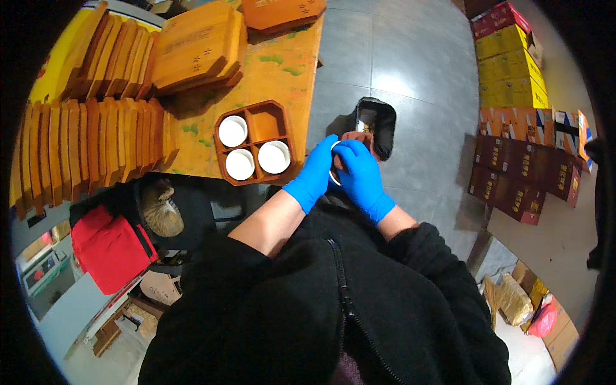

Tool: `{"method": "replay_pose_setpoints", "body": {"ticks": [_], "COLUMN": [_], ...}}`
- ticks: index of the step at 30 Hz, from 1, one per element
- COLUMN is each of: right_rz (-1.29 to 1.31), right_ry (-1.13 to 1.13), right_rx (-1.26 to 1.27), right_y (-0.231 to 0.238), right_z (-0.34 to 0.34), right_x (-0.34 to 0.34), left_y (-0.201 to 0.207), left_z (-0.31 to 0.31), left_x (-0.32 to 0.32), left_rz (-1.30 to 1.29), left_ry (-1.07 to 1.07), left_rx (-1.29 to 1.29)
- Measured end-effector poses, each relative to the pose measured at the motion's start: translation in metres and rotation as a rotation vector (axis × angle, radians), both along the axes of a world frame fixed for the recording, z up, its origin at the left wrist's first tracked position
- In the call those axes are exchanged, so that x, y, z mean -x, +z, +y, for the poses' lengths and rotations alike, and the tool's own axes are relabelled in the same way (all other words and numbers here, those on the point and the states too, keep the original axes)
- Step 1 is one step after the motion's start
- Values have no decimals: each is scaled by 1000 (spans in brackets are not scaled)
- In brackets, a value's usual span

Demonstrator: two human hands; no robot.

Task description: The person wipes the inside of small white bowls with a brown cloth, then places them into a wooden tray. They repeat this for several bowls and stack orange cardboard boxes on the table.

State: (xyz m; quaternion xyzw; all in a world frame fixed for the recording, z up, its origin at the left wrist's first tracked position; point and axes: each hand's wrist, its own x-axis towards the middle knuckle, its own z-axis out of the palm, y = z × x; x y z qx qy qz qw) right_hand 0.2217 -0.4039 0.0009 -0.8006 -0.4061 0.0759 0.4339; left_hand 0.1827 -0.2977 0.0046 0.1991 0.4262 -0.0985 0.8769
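Observation:
In front of my body, both blue-gloved hands are closed around a white cup [335,174], of which mainly the rim shows between them. My left hand [314,172] grips its left side. My right hand [363,178] covers its right side and also holds a reddish-brown cloth [358,137], which sticks out above the fingers. To the left of my hands, an octagonal wooden tray [226,168] lies on the table. White cups [240,164] stand in three of its compartments, and the far right compartment shows bare wood.
Wooden lids [192,48] and rows of upright wooden panels [96,138] occupy the orange table [295,96]. A black bin [386,125] stands on the grey floor beyond my hands. Stacked cartons [513,163] line the right. A cat [162,208] sits left, beside red cloth [112,247].

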Motion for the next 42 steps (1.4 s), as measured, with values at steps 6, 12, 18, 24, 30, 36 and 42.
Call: {"method": "replay_pose_setpoints", "body": {"ticks": [6,12,18,24,30,36,42], "right_rz": [964,471,880,866,290,113,177], "right_ry": [-335,402,256,325,397,267,315], "right_rx": [-52,556,762,542,768,969,860], "right_y": [21,18,-2,-26,-77,-91,-60], "right_z": [30,31,46,79,135,186,237], "right_x": [8,-2,-12,-1,-27,-36,-77], "left_y": [-8,-22,-41,-51,-52,-60,-75], "left_z": [11,54,94,107,135,182,187], "left_x": [11,23,50,71,111,217,285], "left_rz": [-18,-37,-14,30,48,282,302], "left_ry": [-30,-108,263,416,346,515,454], "left_rx": [-630,-532,74,5,-336,-585,-526]}}
